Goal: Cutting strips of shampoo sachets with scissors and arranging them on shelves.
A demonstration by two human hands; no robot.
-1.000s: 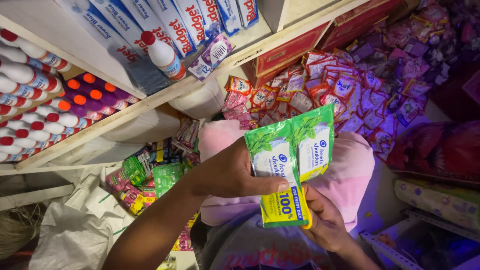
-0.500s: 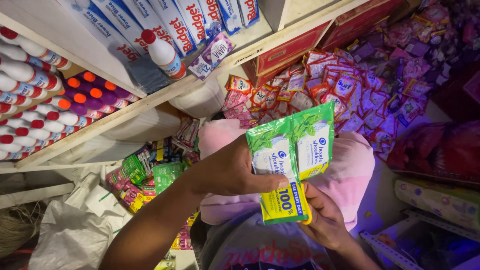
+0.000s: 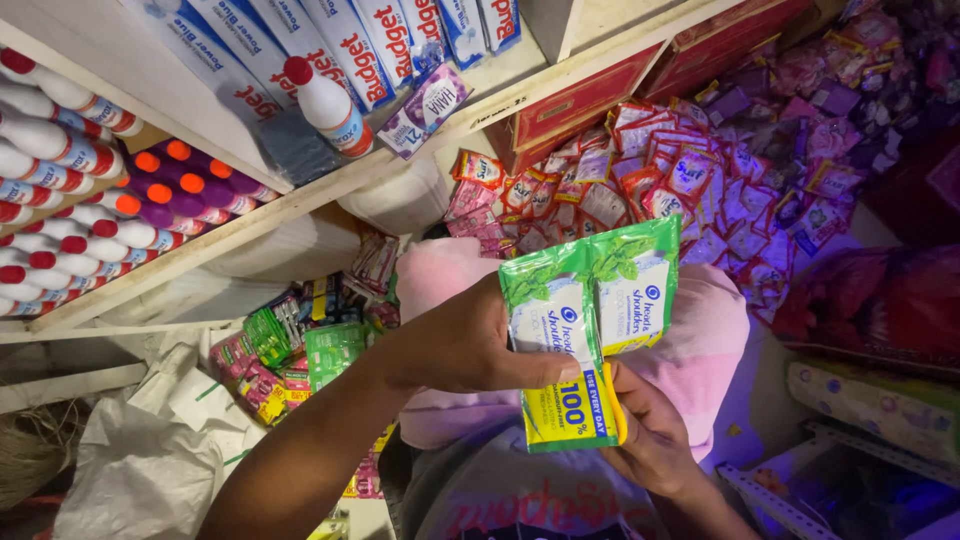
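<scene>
Both hands (image 3: 470, 345) pinch glossy, flat green sachets (image 3: 590, 320).

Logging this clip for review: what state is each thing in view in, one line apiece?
green sachet strip: held upright, sealed, two packets side by side
left hand: gripping the strip's left edge
right hand: holding the strip's bottom from below
red-capped white bottle: capped, lying on the shelf
red sachets: hanging in bunches
pink bag: tied shut, full
</scene>
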